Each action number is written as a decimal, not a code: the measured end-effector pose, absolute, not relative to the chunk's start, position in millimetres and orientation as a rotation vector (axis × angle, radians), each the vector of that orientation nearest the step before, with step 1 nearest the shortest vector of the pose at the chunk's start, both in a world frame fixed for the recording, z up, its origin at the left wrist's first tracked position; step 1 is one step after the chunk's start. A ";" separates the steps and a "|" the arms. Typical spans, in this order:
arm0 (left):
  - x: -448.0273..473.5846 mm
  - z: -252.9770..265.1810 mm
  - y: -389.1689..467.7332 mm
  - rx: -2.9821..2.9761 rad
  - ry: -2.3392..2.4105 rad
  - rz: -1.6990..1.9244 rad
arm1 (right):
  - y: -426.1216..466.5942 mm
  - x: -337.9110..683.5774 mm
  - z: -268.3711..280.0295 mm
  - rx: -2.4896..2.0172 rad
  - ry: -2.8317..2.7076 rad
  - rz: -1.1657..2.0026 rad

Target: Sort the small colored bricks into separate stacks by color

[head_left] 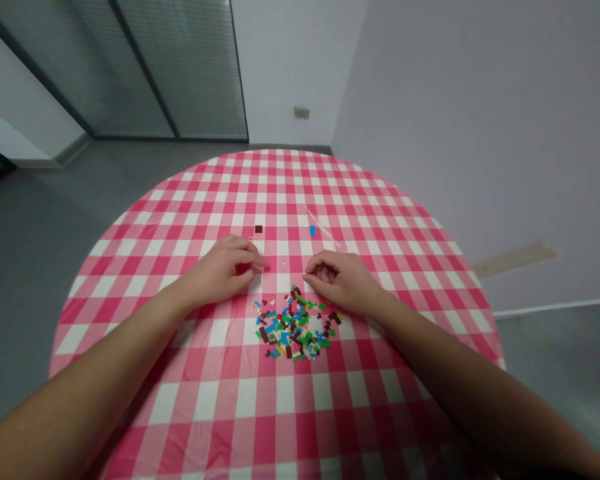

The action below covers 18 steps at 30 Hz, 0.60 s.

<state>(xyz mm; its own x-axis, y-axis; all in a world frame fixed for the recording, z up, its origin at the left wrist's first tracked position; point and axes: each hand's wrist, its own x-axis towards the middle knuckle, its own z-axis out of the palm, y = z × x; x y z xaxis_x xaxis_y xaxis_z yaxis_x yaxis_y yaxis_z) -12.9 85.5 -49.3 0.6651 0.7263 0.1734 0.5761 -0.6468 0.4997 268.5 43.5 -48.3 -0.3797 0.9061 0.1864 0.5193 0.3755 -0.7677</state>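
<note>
My left hand (230,265) is left of the table's middle, its fingers bent and thumb tip close to the fingertips. Whether a small piece sits between them is too blurred to tell. My right hand (344,279) is curled by the upper right of a pile of small building bricks (295,327), thumb and index tips nearly together. Anything in that pinch is too small to make out. The pile mixes green, blue, dark brown, white and yellow bricks. Beyond my left hand lies a dark brown brick (259,229); a blue brick (313,231) lies beyond my right hand.
A pink-and-white checked cloth (205,400) covers the round table. A tiny pale speck (283,263) shows between my hands. Behind the table are a white wall with a socket (301,113) and a glass partition with blinds (200,67).
</note>
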 end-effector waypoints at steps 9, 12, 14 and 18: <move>9.7 -33.4 55.6 2.434 0.573 0.282 | 38.6 280.5 -24.1 -1.042 -2.526 1.259; 14.3 -34.0 49.5 2.463 0.508 0.247 | 30.7 272.7 -20.8 -0.944 -2.571 1.317; 16.0 -35.9 47.2 2.479 0.486 0.249 | 27.2 266.7 -20.4 -0.893 -2.634 1.310; 17.1 -39.6 46.4 2.484 0.476 0.253 | 25.0 260.0 -20.4 -0.869 -2.735 1.237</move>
<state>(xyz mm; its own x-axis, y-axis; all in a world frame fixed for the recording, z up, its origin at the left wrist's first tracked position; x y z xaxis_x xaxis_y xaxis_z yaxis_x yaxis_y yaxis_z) 17.1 46.4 -39.6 0.9180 0.3901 0.0717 0.2778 -0.7613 0.5859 260.0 25.0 -20.4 -0.8454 0.4929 -0.2058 0.4800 0.5320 -0.6975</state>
